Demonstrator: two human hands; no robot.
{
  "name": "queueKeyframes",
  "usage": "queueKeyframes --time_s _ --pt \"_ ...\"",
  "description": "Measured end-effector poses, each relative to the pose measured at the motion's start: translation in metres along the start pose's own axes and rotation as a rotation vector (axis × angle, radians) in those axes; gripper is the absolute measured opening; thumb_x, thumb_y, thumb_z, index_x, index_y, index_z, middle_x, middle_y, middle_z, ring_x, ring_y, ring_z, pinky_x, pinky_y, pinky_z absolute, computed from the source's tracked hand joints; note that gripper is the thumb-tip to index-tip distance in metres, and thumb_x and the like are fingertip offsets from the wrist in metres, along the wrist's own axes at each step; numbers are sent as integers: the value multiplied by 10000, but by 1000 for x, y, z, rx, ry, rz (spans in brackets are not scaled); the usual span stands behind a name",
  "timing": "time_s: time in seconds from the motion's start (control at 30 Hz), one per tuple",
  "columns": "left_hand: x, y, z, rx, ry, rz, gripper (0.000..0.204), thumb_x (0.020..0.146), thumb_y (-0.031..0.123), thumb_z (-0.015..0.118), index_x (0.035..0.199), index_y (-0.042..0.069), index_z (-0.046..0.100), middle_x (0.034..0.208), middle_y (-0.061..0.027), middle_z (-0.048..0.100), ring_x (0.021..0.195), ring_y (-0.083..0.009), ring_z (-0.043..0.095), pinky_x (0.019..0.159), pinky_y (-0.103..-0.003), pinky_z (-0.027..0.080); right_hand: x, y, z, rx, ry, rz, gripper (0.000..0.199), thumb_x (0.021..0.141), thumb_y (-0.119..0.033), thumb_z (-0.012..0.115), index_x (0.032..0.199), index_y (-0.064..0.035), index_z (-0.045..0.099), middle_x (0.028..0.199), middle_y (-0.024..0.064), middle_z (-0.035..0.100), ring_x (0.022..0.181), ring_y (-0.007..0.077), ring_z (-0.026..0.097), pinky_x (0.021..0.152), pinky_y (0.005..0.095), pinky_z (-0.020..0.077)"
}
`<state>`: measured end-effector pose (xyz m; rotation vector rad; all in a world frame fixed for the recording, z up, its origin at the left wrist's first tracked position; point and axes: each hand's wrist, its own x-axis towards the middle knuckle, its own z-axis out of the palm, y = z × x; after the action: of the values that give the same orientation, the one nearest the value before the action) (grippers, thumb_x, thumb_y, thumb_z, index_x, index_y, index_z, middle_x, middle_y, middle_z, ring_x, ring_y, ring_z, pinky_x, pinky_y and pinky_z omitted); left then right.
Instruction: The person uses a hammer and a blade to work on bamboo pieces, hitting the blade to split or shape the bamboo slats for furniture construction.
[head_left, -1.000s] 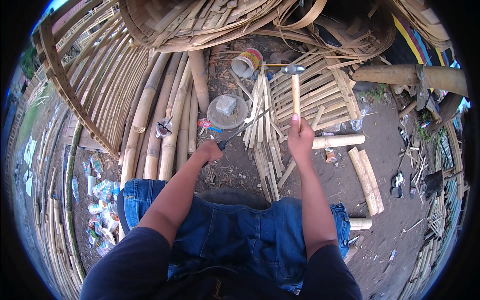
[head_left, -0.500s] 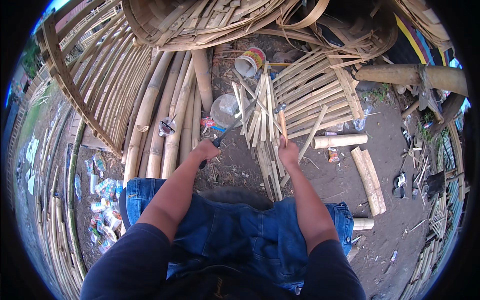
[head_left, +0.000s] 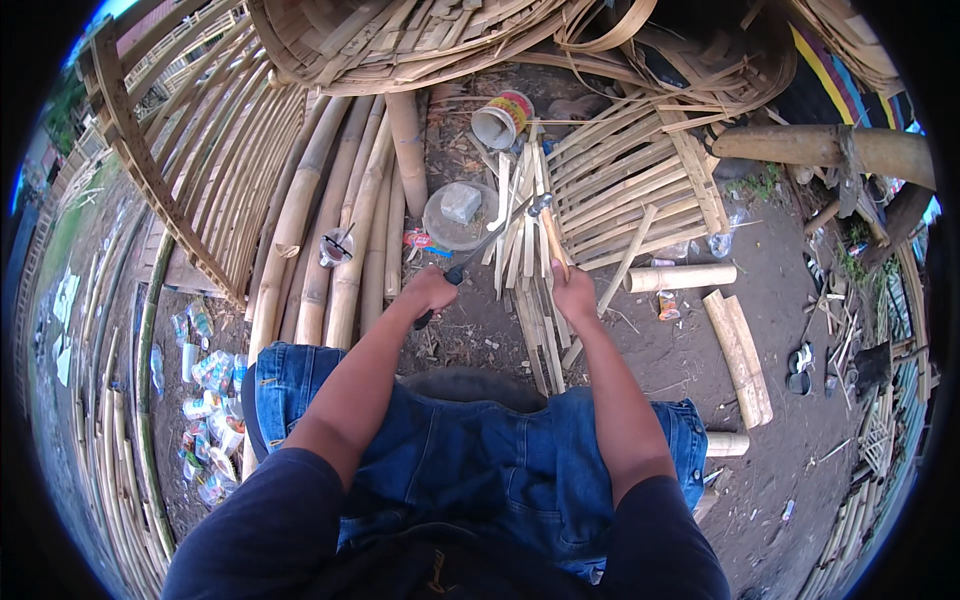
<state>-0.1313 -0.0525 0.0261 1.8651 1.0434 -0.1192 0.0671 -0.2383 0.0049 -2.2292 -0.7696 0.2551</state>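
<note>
My left hand (head_left: 432, 291) is closed around the black handle of a long-bladed knife (head_left: 483, 246), its blade slanting away to the right over the bamboo strips. My right hand (head_left: 573, 292) grips a hammer (head_left: 554, 240) by its wooden handle, the metal head pointing away from me. The hammer head lies close to the far part of the blade; whether they touch I cannot tell. Beneath both tools is a pile of split bamboo strips (head_left: 540, 330), some light-coloured and fanned out on the ground.
A slatted bamboo panel (head_left: 630, 185) lies right of the strips. Behind them are a paint bucket (head_left: 497, 123) and a round grey slab (head_left: 436, 226). Thick bamboo poles (head_left: 310, 220) lie at left, with a cup (head_left: 336, 247) on them. Cut bamboo pieces (head_left: 738, 355) lie at right.
My left hand has moved right and slightly away from me with the knife. The hammer has swung left, so its head is now closer to the blade.
</note>
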Motion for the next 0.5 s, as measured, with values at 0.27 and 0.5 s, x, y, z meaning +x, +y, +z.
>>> queueKeyframes --time_s 0.27,0.5 --pt "-23 9 0 -60 -58 -63 106 671 8 532 580 -43 555 501 -131 525 402 -215 519 390 -359 412 -9 -11 -15 62 -40 47 490 940 -400 474 838 51 637 770 294 612 791 451 607 730 464 467" --pt "-17 -11 5 -16 -59 -105 130 644 38 523 560 -47 573 510 -145 552 429 -229 560 443 -368 478 -9 -8 -13 44 -92 68 502 935 -416 479 856 52 643 780 287 620 804 448 608 754 461 472"
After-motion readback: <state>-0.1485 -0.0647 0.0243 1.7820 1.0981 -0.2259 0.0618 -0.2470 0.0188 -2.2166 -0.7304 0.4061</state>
